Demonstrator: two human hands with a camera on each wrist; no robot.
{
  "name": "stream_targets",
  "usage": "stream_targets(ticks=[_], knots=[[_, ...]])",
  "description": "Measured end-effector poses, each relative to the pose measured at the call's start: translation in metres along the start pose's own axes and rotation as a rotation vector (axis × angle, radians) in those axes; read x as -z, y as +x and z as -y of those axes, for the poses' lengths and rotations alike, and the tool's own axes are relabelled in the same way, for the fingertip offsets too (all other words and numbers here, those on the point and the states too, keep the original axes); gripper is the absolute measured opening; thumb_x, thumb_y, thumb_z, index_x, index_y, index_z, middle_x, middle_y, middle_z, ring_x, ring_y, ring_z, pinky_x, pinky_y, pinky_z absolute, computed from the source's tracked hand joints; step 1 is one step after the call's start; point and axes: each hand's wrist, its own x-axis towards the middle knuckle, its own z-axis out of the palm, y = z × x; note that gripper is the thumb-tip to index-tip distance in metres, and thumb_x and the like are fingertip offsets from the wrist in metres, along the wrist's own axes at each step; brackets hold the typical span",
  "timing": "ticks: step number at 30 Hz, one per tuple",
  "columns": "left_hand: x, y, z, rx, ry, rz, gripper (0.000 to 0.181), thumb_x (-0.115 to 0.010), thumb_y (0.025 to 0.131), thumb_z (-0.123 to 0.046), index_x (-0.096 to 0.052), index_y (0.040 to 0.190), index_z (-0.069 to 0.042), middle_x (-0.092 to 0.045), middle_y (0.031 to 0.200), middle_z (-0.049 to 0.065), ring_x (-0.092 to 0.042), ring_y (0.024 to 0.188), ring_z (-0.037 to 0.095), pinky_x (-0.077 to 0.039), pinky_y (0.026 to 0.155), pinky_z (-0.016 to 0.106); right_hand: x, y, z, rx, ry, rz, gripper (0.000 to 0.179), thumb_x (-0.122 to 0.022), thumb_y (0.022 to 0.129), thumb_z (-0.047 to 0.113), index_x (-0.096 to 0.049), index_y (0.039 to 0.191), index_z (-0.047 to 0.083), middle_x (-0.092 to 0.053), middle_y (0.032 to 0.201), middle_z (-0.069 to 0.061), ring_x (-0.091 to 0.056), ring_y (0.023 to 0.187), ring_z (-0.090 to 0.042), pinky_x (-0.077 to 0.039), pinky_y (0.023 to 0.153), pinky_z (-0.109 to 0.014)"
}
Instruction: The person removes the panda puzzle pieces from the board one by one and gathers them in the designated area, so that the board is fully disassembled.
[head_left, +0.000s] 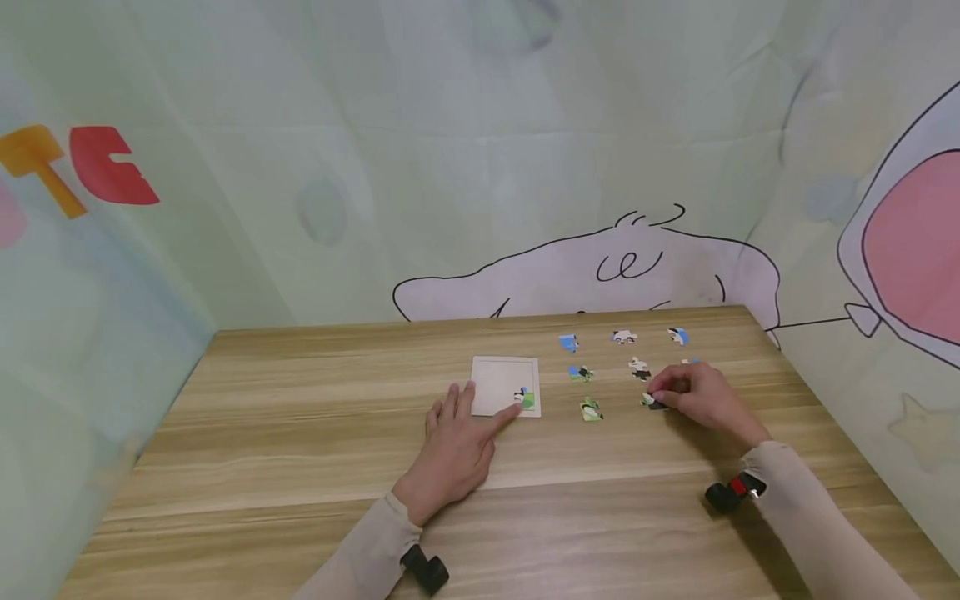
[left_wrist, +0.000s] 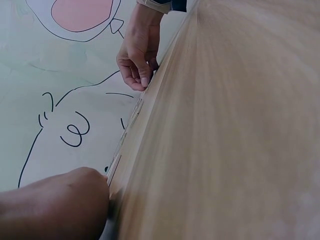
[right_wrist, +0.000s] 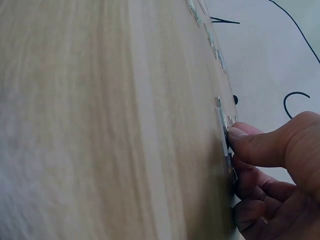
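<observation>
A square wooden puzzle tray (head_left: 498,379) lies flat on the table, with one green, white and black jigsaw piece (head_left: 528,401) in its lower right corner. My left hand (head_left: 457,446) rests palm down at the tray's near left side, fingers spread; one digit reaches along the lower edge to that piece. To the right, my right hand (head_left: 697,402) pinches a dark and green jigsaw piece (head_left: 649,402) between thumb and fingers, low at the table. In the right wrist view the thumb presses on the thin piece (right_wrist: 222,132), with the other fingers curled beneath.
Several loose jigsaw pieces lie in rough rows right of the tray, among them a panda-face piece (head_left: 623,337), a blue piece (head_left: 569,342) and a green one (head_left: 592,409). The wooden table (head_left: 300,433) ends at a printed cloth backdrop (head_left: 360,192).
</observation>
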Motion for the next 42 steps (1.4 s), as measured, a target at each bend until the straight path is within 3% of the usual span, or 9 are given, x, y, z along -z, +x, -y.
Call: stream_targets(ticks=[12, 19, 28, 33, 37, 42], knots=[[0.000, -0.001, 0.000, 0.010, -0.019, 0.010, 0.055, -0.051, 0.108, -0.023, -0.052, 0.157, -0.048, -0.032, 0.167, 0.038, -0.031, 0.156, 0.063, -0.031, 0.117, 0.075, -0.007, -0.001, 0.007, 0.019, 0.027, -0.043, 0.005, -0.073, 0.100, 0.009, -0.077, 0.099, 0.010, -0.076, 0.094, -0.005, -0.058, 0.080, -0.010, -0.046, 0.071, -0.024], [0.001, -0.001, -0.001, 0.004, -0.016, 0.012, 0.055, -0.051, 0.108, -0.023, -0.052, 0.157, -0.047, -0.032, 0.168, 0.038, -0.031, 0.156, 0.063, -0.031, 0.117, 0.075, -0.015, 0.008, 0.038, 0.034, 0.079, -0.111, 0.012, -0.070, 0.103, 0.013, -0.077, 0.107, 0.004, -0.076, 0.096, -0.011, -0.058, 0.077, -0.010, -0.047, 0.063, -0.024], [0.002, 0.000, -0.002, -0.002, -0.021, 0.006, 0.055, -0.051, 0.108, -0.021, -0.053, 0.156, -0.047, -0.034, 0.167, 0.038, -0.032, 0.155, 0.064, -0.033, 0.115, 0.076, -0.046, 0.039, 0.095, 0.124, 0.080, 0.073, 0.022, -0.067, 0.101, 0.009, -0.080, 0.118, 0.004, -0.077, 0.104, -0.012, -0.059, 0.080, -0.015, -0.047, 0.071, -0.027], [0.003, 0.000, -0.002, -0.001, -0.013, 0.022, 0.055, -0.051, 0.108, -0.021, -0.052, 0.157, -0.047, -0.033, 0.168, 0.038, -0.032, 0.155, 0.064, -0.033, 0.115, 0.076, -0.070, 0.049, 0.121, 0.142, 0.087, 0.173, 0.025, -0.067, 0.101, 0.009, -0.079, 0.122, 0.005, -0.076, 0.104, -0.011, -0.059, 0.076, -0.013, -0.050, 0.067, -0.028], [0.004, 0.000, -0.001, 0.001, -0.016, 0.029, 0.056, -0.051, 0.108, -0.021, -0.051, 0.158, -0.047, -0.031, 0.169, 0.037, -0.030, 0.156, 0.064, -0.032, 0.116, 0.077, -0.085, 0.055, 0.133, 0.143, 0.105, 0.209, 0.024, -0.066, 0.102, 0.009, -0.080, 0.121, 0.006, -0.078, 0.105, -0.010, -0.059, 0.075, -0.012, -0.049, 0.065, -0.027], [0.006, 0.000, 0.000, -0.003, -0.019, 0.019, 0.055, -0.051, 0.108, -0.021, -0.052, 0.157, -0.048, -0.033, 0.169, 0.036, -0.031, 0.155, 0.063, -0.033, 0.115, 0.076, -0.094, 0.060, 0.140, 0.118, 0.095, 0.181, 0.020, -0.065, 0.102, 0.011, -0.082, 0.110, 0.006, -0.080, 0.102, -0.008, -0.059, 0.078, -0.013, -0.047, 0.069, -0.026]])
